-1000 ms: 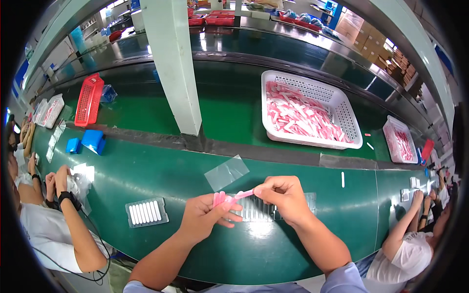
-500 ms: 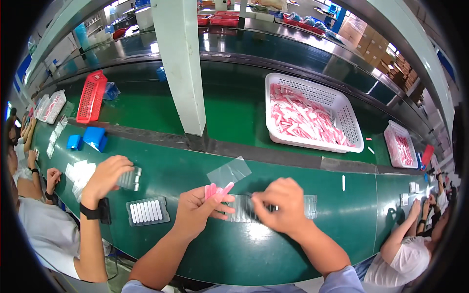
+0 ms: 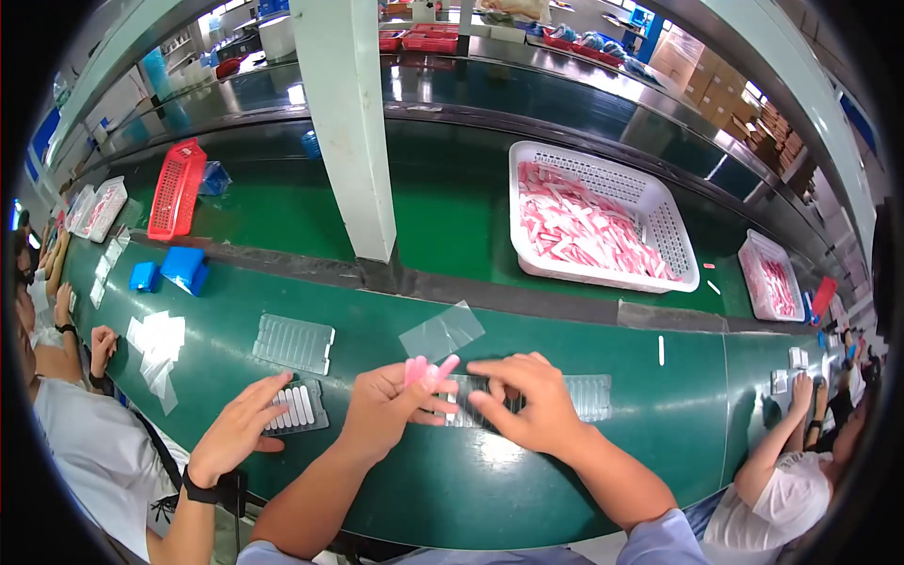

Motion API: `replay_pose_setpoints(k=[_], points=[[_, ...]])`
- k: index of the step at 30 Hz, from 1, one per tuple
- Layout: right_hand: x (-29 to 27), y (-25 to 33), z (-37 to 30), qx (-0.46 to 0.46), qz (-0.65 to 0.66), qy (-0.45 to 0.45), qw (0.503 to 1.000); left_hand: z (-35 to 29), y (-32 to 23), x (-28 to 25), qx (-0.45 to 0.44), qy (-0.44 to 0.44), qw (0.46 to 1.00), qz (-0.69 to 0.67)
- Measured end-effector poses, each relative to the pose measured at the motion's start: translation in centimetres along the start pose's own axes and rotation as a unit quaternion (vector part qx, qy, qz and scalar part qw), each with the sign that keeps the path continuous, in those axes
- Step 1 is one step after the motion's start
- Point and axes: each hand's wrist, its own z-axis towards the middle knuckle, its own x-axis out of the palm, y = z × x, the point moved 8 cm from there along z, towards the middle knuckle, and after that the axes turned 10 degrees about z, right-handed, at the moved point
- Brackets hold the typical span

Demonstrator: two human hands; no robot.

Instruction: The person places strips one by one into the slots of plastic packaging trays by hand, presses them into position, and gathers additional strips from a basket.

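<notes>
My left hand [image 3: 384,410] is closed around a few short pink strips with rounded ends [image 3: 428,372], which poke up between the thumb and fingers. Under and between my hands lies a clear plastic tray with narrow slots [image 3: 590,397]. A pale strip seems to lie in its left end, partly hidden by my left fingers. Over the tray's middle, my right hand [image 3: 532,400] has its thumb and forefinger apart, with nothing visible between them. Just beyond the tray is a flat clear plastic sleeve [image 3: 443,331].
At left, a co-worker's hand [image 3: 247,424] reaches over a tray of white strips [image 3: 299,407]; an unfilled clear tray [image 3: 294,344] lies behind it. A white basket [image 3: 692,254] heaped with pink and white strips stands beyond the ledge. A white post [image 3: 353,141] rises ahead. One white strip [image 3: 661,350] lies rightward.
My right thumb and forefinger have spread apart, and that hand has shifted slightly left. The co-worker's hand has come nearer, from the clear tray, now set down, to the filled one.
</notes>
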Motion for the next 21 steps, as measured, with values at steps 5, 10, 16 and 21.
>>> replay_pose_setpoints(k=[5,10,16,21], points=[[0.7,-3.0,-1.1,0.111,0.205,-0.022,0.972,-0.7,-0.1,3.2,-0.056,0.113,0.990,0.057],[-0.3,-4.6,-0.7,0.168,0.250,-0.022,0.953,0.2,-0.2,-0.7,-0.039,-0.032,0.999,0.003],[2.4,-3.1,-0.1,0.061,-0.034,0.108,0.992,0.2,0.8,-0.6,-0.083,-0.027,0.994,-0.072],[1.6,-1.1,0.1,-0.016,-0.124,0.017,0.992,0.2,0.8,-0.1,-0.069,-0.001,0.993,-0.095]])
